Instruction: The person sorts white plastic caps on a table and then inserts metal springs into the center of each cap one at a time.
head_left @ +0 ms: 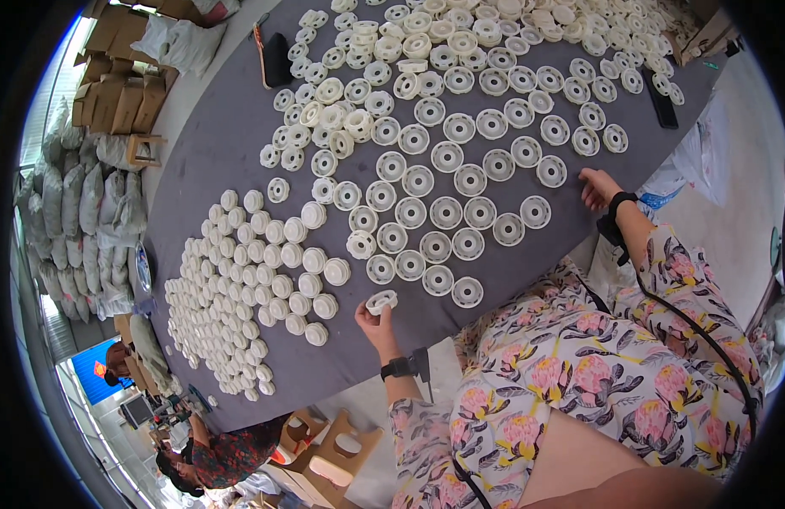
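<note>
- Pinched between the fingertips of the left hand [374, 322], a white ring-shaped plastic part [381, 301] sits just above the near edge of the grey table [214, 153]; the fingers are closed on its rim.
- Right hand [594, 188] rests at the table's right edge with fingers loosely curled, holding nothing; it lies just beside the nearest of the open-faced rings [460, 182] laid out flat in rows.
- Judging by its look, the held part is light, stiff moulded plastic with a raised hub and a thin flange, so it should neither bend nor weigh on the fingers.
- Its smooth surface may slip a little; the outer rim, taken edge to edge as it is now, looks the surest place to hold, with the hub as a second choice.
- Left of the held piece, a dense patch of smaller closed caps [257, 280] lies packed together, apart from the rings.
- Farther back, more white parts are heaped loosely [494, 25], and two dark flat objects [278, 59] rest on the cloth.
- Sacks and cardboard boxes [121, 93] stand beyond the table; another person [223, 454] sits low at the left.
</note>
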`<state>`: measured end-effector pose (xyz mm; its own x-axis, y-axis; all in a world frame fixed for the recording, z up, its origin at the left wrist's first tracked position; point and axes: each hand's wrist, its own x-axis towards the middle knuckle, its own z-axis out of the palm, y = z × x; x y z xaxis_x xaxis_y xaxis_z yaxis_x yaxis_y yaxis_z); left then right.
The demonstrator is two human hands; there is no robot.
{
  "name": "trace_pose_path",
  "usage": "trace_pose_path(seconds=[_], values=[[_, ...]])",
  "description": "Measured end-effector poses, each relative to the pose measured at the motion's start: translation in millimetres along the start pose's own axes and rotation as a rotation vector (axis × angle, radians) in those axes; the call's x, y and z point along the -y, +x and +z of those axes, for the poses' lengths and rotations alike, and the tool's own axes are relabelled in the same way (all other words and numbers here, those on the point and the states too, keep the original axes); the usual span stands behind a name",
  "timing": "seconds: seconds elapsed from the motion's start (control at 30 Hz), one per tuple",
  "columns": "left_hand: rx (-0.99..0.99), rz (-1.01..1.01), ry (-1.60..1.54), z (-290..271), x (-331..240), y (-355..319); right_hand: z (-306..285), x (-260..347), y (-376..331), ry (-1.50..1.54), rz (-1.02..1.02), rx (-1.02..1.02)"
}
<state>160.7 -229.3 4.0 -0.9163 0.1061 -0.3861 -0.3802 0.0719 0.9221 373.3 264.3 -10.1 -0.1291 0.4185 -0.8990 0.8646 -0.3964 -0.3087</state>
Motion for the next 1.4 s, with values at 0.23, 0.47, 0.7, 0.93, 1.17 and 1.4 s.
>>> trace_pose_path(seconds=[0.23, 0.47, 0.7, 0.93, 1.17, 1.4], values=[[0.032, 0.298, 0.581, -10, 34, -21, -1, -1, 5, 0.034, -0.009, 0.019], [0.109, 0.427, 1.3, 24, 33, -43, -15, 0, 12, 0.014, -0.002, 0.023], [-0.036, 0.67, 1.053, 67, -17, 56, -23, 4, 14, 0.01, 0.002, 0.034], [0.081, 0.444, 1.238, 106, -71, 97, -25, 6, 14, 0.008, -0.012, 0.011], [-0.377, 0.469, 0.425, 29, 1, 47, -23, 12, 8, 0.018, -0.019, 0.033], [-0.279, 0.362, 0.906, -24, 40, -8, -17, 7, 5, 0.012, -0.01, 0.034]])
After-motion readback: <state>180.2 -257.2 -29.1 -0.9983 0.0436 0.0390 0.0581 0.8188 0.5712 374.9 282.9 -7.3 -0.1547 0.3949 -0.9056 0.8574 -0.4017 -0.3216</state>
